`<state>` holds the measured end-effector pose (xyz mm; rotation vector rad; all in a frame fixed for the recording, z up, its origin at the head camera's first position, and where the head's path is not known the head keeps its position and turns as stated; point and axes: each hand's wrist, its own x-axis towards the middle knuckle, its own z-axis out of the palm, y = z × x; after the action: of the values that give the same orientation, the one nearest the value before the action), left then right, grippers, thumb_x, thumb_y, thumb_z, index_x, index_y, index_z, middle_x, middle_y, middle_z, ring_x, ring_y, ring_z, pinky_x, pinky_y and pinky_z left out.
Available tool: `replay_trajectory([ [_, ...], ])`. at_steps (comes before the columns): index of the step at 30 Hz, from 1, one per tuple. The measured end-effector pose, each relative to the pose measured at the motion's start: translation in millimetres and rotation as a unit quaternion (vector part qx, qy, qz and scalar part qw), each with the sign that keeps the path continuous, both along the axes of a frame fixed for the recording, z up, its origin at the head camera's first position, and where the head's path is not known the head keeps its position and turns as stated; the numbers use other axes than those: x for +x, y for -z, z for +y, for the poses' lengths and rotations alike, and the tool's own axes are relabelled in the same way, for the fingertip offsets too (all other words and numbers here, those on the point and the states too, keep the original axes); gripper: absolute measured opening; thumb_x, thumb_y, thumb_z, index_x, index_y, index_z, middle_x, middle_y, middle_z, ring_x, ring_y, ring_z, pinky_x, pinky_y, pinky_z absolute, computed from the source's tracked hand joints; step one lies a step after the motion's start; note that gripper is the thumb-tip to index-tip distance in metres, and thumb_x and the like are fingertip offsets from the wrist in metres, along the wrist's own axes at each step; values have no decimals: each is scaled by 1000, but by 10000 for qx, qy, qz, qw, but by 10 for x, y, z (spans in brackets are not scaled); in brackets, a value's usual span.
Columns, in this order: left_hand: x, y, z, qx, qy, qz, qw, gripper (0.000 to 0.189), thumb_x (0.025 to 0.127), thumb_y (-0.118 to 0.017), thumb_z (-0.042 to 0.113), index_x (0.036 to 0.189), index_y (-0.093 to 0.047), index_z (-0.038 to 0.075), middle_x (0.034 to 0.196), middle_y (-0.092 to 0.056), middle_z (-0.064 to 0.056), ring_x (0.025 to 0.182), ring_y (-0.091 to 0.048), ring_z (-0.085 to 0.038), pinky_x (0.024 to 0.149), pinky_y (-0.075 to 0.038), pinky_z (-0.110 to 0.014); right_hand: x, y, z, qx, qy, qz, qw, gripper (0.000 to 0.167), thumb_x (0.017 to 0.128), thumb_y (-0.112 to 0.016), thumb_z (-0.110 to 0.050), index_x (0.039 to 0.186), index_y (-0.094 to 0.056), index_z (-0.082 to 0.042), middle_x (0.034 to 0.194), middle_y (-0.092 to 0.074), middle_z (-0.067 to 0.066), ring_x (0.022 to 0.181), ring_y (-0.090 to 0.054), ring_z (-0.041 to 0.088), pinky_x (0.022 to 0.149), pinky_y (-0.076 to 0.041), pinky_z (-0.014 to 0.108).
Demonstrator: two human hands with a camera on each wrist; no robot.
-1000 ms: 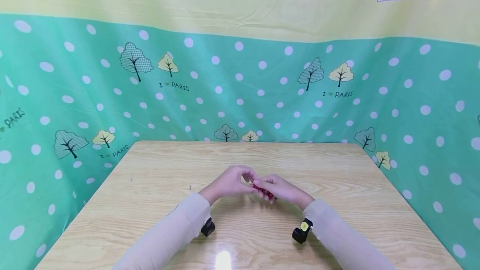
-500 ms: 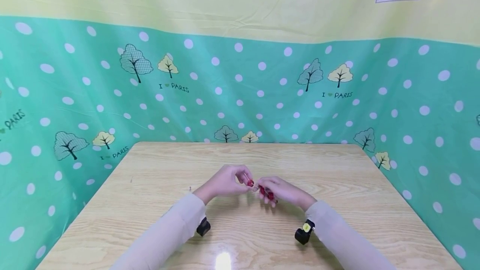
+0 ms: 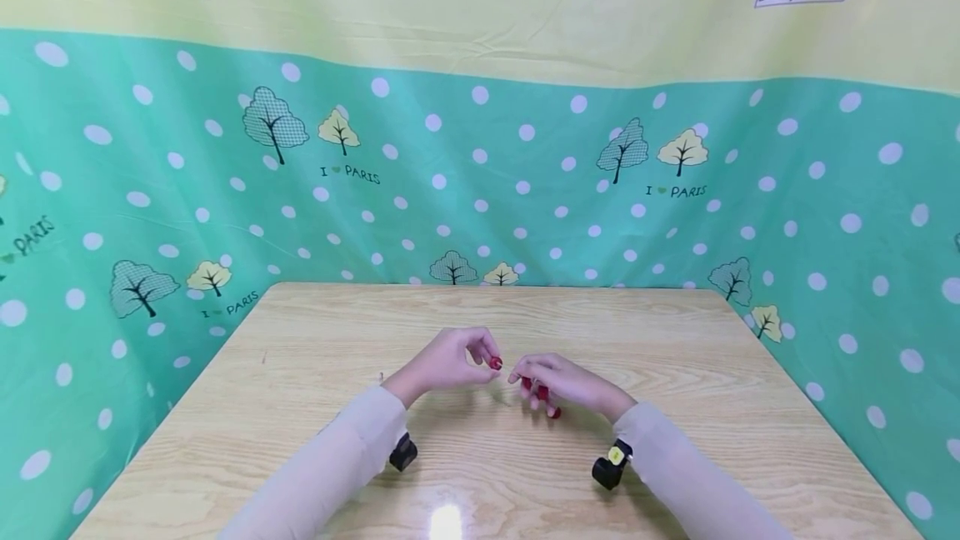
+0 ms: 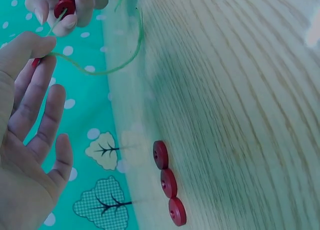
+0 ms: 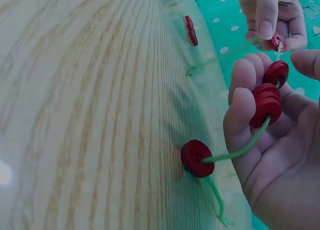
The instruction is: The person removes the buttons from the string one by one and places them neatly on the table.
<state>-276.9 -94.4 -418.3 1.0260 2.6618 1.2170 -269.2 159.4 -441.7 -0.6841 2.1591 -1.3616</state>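
Observation:
My left hand [image 3: 450,357] pinches a red button [image 3: 495,363] between thumb and fingertip. In the left wrist view, mostly hidden by the fingers, it shows as a red edge. Green string [image 4: 95,71] trails from those fingertips and also runs to my right hand [image 3: 566,380]. Its fingers curl under several red buttons [image 5: 266,106] threaded on the string. Another threaded red button [image 5: 197,158] hangs below the right hand, with a loose string tail [image 5: 217,205] beneath it. The two hands are close together above the table, a small gap between them.
Three loose red buttons [image 4: 169,183] form a row on the wooden table [image 3: 337,315] in the left wrist view. A patterned green and yellow cloth [image 3: 480,157] hangs behind and along the sides of the table. Black cameras [image 3: 609,472] sit on the wrists.
The left hand has drawn to the left, apart from the right hand, bringing its red button into sight. The right hand has shifted slightly right, and a button now hangs below it.

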Motion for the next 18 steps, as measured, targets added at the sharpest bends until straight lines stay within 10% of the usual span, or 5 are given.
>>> replay_trajectory([
  [18,3,-71,-135,129,-206,-242,9994,17,85,-81,18,95,-67,21,89,-67,8,91,-60,-20,47,-53,-32,-20,29,38,-2,208,61,9998,39,102,-58,-36,118,-63,-1,90,-63,15,67,-55,17,59,-47,30],
])
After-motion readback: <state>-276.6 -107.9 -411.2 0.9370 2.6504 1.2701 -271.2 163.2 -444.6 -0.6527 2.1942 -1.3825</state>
